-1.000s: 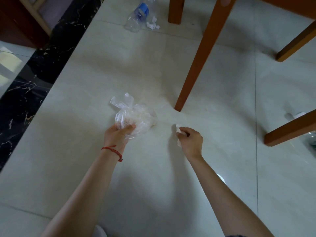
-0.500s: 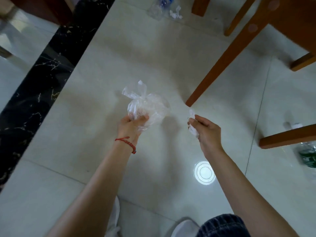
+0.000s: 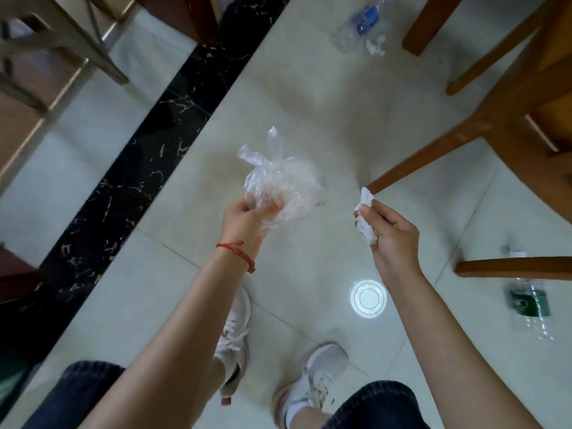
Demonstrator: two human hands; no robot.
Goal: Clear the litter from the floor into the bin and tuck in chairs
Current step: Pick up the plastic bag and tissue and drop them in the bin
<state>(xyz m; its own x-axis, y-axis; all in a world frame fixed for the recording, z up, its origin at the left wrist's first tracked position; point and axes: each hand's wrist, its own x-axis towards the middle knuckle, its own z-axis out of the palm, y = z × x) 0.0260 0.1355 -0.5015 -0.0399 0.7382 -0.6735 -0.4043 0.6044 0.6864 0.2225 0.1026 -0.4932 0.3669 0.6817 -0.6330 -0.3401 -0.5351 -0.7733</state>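
Litter (image 3: 280, 184) in both hands (image 3: 247, 218)

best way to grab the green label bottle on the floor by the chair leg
Take the green-label bottle around its labelled middle, from above. It lies on its side, neck end tucked behind the chair leg, so the body is the open part. Both hands are full now.

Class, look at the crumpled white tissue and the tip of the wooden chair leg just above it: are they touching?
Cannot tell. In the head view the tissue, held in the right hand, overlaps the chair leg tip, but nothing shows their relative depth.
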